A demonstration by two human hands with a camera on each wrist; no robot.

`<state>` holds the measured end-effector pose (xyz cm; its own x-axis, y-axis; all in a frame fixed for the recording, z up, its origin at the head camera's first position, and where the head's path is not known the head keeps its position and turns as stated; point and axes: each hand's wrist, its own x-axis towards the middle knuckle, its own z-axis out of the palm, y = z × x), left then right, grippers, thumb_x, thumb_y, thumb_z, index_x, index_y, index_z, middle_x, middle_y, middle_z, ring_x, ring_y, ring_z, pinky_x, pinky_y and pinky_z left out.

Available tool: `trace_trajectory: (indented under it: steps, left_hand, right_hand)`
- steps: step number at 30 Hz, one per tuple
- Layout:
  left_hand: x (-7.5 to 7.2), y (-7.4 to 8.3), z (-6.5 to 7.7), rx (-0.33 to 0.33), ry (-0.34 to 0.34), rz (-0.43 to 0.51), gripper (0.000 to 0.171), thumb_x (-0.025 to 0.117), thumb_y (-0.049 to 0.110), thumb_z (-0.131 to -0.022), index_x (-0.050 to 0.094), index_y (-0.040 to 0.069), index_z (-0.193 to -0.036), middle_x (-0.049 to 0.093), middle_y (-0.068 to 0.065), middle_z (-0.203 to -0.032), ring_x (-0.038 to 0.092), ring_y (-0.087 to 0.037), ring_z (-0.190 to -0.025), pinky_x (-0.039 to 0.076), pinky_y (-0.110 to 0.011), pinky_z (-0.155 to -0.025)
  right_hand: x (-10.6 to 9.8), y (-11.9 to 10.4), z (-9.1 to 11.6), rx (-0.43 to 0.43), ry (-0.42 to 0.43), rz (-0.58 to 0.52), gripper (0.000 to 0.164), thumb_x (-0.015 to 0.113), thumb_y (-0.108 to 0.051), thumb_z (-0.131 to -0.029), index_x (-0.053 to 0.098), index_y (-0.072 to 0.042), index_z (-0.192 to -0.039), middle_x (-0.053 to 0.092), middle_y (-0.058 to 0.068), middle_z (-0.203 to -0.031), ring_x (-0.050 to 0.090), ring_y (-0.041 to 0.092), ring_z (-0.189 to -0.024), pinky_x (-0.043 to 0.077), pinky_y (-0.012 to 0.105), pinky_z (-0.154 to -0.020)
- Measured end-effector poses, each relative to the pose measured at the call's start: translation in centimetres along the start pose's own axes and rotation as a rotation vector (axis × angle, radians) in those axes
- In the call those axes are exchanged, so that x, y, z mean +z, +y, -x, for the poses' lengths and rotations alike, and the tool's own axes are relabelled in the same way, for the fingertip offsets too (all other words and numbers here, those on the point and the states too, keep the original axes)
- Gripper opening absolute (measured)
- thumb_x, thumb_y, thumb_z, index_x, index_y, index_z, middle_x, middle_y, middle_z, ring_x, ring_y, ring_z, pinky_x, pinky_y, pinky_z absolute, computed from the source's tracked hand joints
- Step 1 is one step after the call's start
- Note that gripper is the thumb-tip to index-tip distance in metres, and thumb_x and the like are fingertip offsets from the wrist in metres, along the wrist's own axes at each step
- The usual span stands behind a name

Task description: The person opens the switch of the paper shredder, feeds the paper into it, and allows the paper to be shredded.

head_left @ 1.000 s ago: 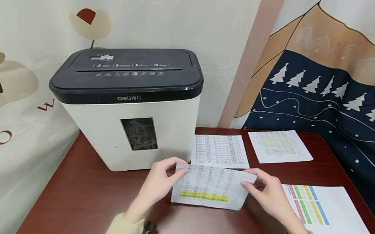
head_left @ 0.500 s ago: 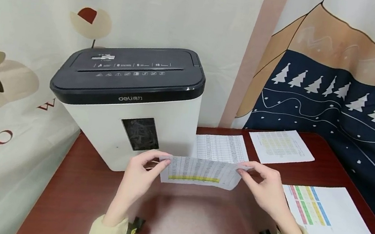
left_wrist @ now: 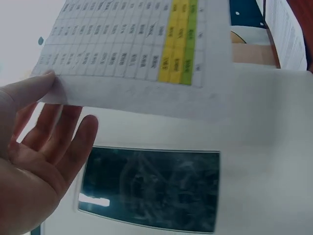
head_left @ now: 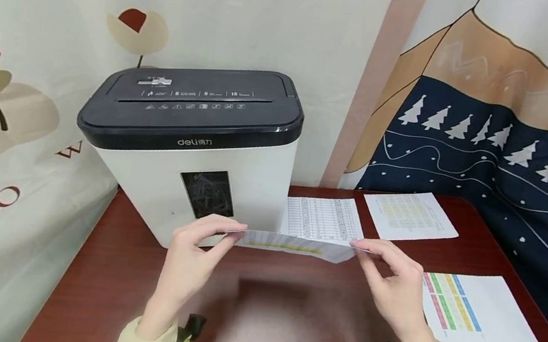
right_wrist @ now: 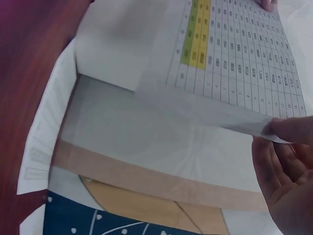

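over the glossy red-brown table (head_left: 271, 340), i've got a thin printed sheet (head_left: 295, 245) up in the air, near the front of a smooth white shredder (head_left: 190, 147). my left hand (head_left: 191, 253) pinches one end between thumb and fingers, my right hand (head_left: 397, 285) pinches the other, and it bows a little. yellow and green bands run across its grid. on my feed the shredder's dark lid (head_left: 207, 119) looks like rounded shiny plastic. three flat papers (head_left: 505, 320) lie to the right.
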<state>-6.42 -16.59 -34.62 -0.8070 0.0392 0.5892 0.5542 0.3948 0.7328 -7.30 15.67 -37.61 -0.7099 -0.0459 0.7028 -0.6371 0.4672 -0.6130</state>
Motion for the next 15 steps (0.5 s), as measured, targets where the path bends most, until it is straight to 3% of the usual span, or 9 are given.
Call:
trace_trajectory:
  steps: [2, 6, 9, 15]
  left_hand:
    - [-0.2, 0.3, -0.1, 0.046, 0.023, 0.027, 0.021, 0.077, -0.009, -0.087, 0.083, 0.006, -0.1, 0.08, -0.002, -0.093, 0.072, 0.003, -0.092, 0.057, -0.013, -0.084]
    - [-0.6, 0.6, -0.3, 0.076, 0.045, 0.087, 0.021, 0.075, -0.014, -0.086, 0.082, 0.001, -0.098, 0.078, 0.018, -0.096, 0.071, 0.003, -0.089, 0.056, -0.013, -0.078]
    - [-0.8, 0.9, -0.5, 0.042, 0.05, 0.113, 0.019, 0.074, -0.014, -0.087, 0.081, 0.0, -0.098, 0.074, 0.029, -0.099, 0.071, 0.004, -0.087, 0.056, -0.013, -0.076]
    - [-1.3, 1.5, -0.8, -0.06, 0.101, 0.123, 0.018, 0.078, -0.009, -0.086, 0.08, -0.001, -0.102, 0.076, 0.024, -0.096, 0.074, 0.001, -0.085, 0.059, -0.014, -0.078]
  right_hand:
    - [0.1, -0.3, -0.1, 0.007, 0.023, -0.034, 0.037, 0.078, 0.02, -0.078, 0.08, -0.003, -0.106, 0.079, -0.003, -0.101, 0.069, -0.009, -0.091, 0.055, 0.006, -0.083]
    - [0.1, -0.5, -0.4, 0.043, 0.018, -0.075, 0.035, 0.077, 0.02, -0.08, 0.079, -0.002, -0.107, 0.074, -0.021, -0.106, 0.071, -0.006, -0.085, 0.056, 0.008, -0.079]
    - [-0.1, -0.9, -0.7, 0.074, -0.017, -0.083, 0.032, 0.077, 0.017, -0.082, 0.079, -0.003, -0.107, 0.071, -0.03, -0.106, 0.07, -0.003, -0.08, 0.056, 0.009, -0.07]
    - [-0.5, -2.1, -2.3, 0.072, -0.023, -0.131, 0.028, 0.075, 0.017, -0.084, 0.079, 0.0, -0.106, 0.072, -0.029, -0.103, 0.065, -0.002, -0.077, 0.053, 0.011, -0.064]
